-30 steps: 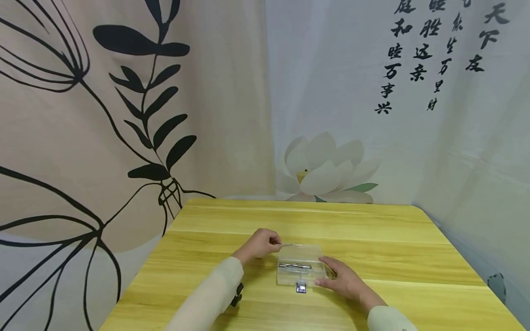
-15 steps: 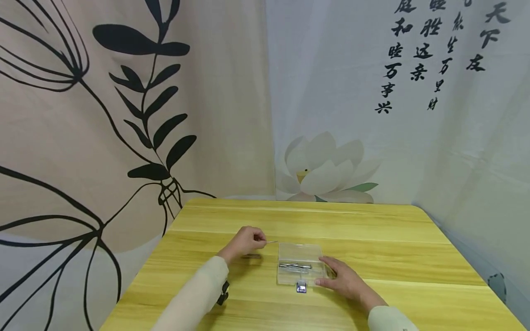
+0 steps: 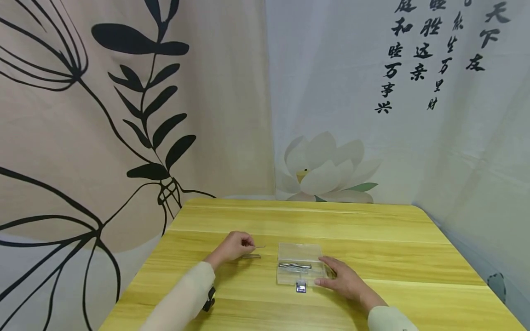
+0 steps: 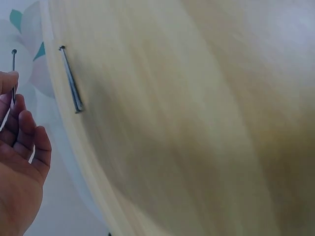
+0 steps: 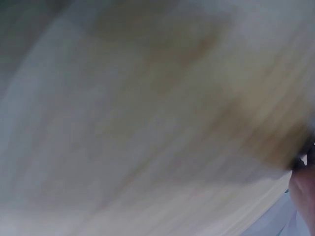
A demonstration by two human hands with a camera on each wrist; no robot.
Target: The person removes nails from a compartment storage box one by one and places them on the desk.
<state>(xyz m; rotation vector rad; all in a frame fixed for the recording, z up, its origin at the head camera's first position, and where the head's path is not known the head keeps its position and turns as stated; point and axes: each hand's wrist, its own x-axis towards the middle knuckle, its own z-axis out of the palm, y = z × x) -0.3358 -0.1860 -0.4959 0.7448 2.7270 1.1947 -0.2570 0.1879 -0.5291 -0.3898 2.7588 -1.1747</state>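
Note:
Between thumb and fingertips my left hand [image 3: 233,247] pinches a thin metal nail [image 4: 14,63], its head pointing away from the fingers. Just below that hand, a small bunch of nails [image 4: 72,82] lies side by side on the wooden table. To the right is a clear plastic box [image 3: 283,278] with its lid laid back. Several silver nails [image 3: 295,266] rest inside it. My right hand [image 3: 347,281] grips the box's right side, thumb at the front corner and a finger farther back. Only a thumb tip [image 5: 304,189] of it shows in the right wrist view.
A blue-and-white tab [image 3: 301,287] sticks out at the front of the box. The yellow wood-grain table [image 3: 372,239] ends at a back edge before a printed curtain [image 3: 232,115]. A dark band [image 3: 209,299] is on the left wrist.
My left hand has moved left, away from the box, with the nail, and come down close to the nails on the table. The right hand and box have stayed put.

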